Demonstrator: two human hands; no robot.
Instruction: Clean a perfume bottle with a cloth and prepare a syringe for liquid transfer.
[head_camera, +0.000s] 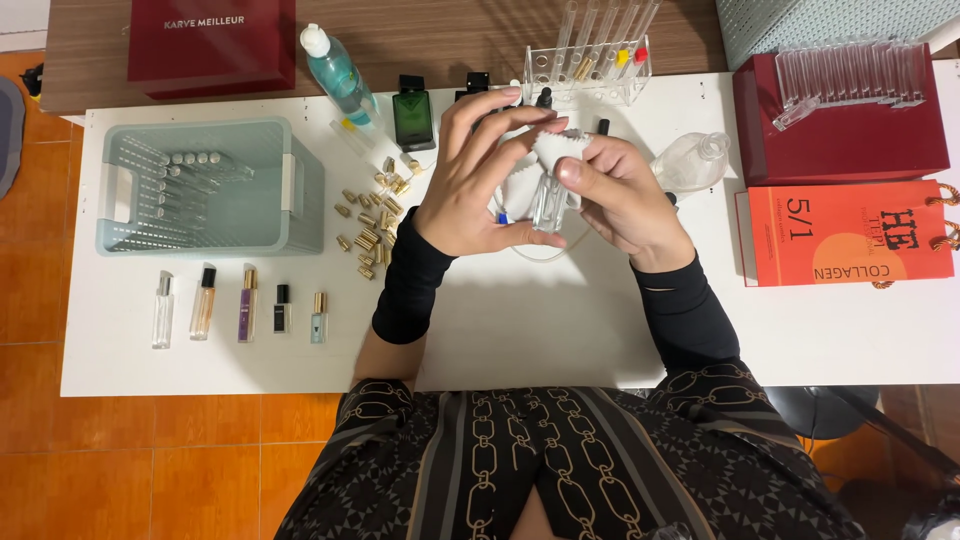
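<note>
Head camera looks straight down on our white table (560, 330), where both our hands meet above its middle. Our left hand (470, 180) curls around a small clear glass bottle (548, 203), thumb beneath and fingers arched over the top, while our right hand (625, 195) pinches a white cloth (555, 150) against the bottle's upper part, thumb pressed to the glass. The bottle is held upright, lifted off the table between the two hands. To the left of our left wrist lies a scatter of small gold caps (372, 225), and beyond them a pale green plastic basket (205, 185) holds clear vials. In front of the basket five slim perfume bottles (240, 305) lie in a row. Behind our hands stand a green square bottle (412, 118), a blue spray bottle (338, 75) and a clear rack of test tubes (590, 65). A round clear flask (695, 162) lies just right of our right hand, near a dark red box (840, 130) and an orange paper bag (850, 235).
</note>
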